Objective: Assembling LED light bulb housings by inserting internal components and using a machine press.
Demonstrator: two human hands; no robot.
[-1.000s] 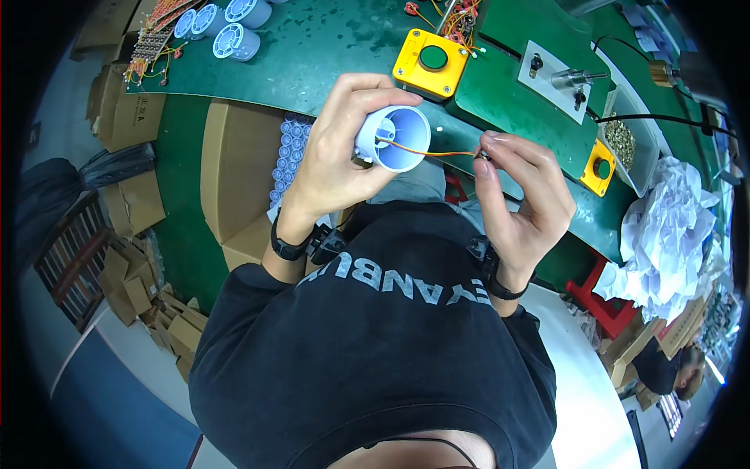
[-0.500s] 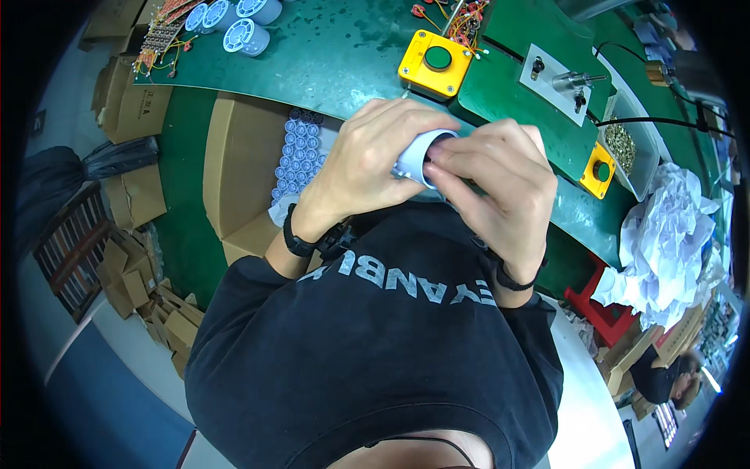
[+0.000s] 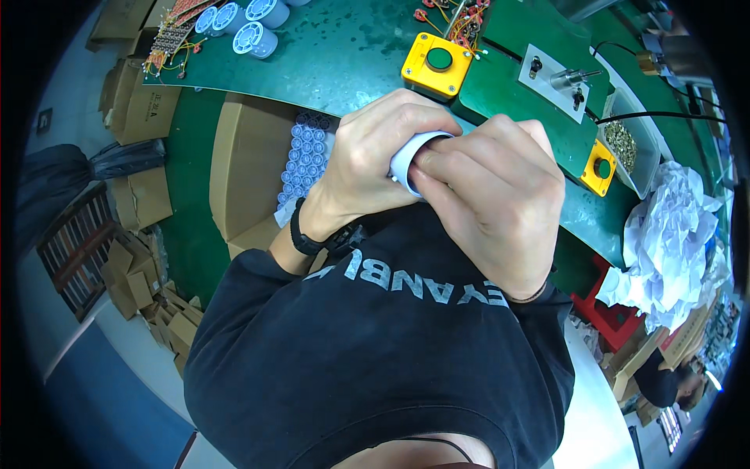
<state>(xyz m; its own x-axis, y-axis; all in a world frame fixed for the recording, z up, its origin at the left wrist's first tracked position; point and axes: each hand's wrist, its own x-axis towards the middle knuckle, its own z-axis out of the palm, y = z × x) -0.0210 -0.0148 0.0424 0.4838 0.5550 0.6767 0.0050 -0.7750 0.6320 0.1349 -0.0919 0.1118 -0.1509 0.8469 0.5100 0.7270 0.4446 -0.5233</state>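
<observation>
My left hand (image 3: 371,152) is wrapped round a pale blue plastic cup-shaped housing (image 3: 401,162), its open mouth turned to the right. The fingers of my right hand (image 3: 496,184) are pressed together and reach into that mouth. Whatever those fingertips pinch inside is hidden by the hand and the rim. Both hands are held over the near edge of the green workbench (image 3: 328,59), in front of my chest. Several similar pale blue housings (image 3: 255,40) stand at the bench's far left.
A cardboard box (image 3: 246,168) with rows of blue-white parts (image 3: 305,156) sits below the bench edge. Yellow button boxes (image 3: 434,66) flank a green fixture with a metal pin (image 3: 574,78). Right of it are a bin of small metal parts (image 3: 621,144) and crumpled white paper (image 3: 668,242). Wired parts (image 3: 469,31) lie behind.
My right hand has moved slightly left, its fingers deeper in the housing's mouth, with its back turned more upward. My left hand keeps its hold on the housing, which has tilted a little.
</observation>
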